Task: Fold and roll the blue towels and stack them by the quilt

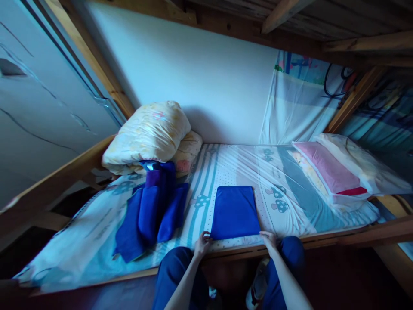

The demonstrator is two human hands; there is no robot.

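Observation:
A flat, rectangular piece of blue cloth (235,212) lies on the bed's patterned sheet, in front of me. At its near left corner my left hand (203,244) is closed, with thumb and fingers pinching the edge. My right hand (269,239) pinches the near right corner in the same way. The cloth lies smooth, its sides fairly straight. To the left of it, a loose heap of blue cloths (149,211) spreads in long pieces over the sheet, touched by neither hand.
A bundled cream quilt (150,129) sits at the bed's left end, against the heap. Pink bedding (329,168) and a pillow (361,159) lie at the right end. A wooden rail (355,234) runs along the near edge; upper-bunk beams (232,28) hang overhead.

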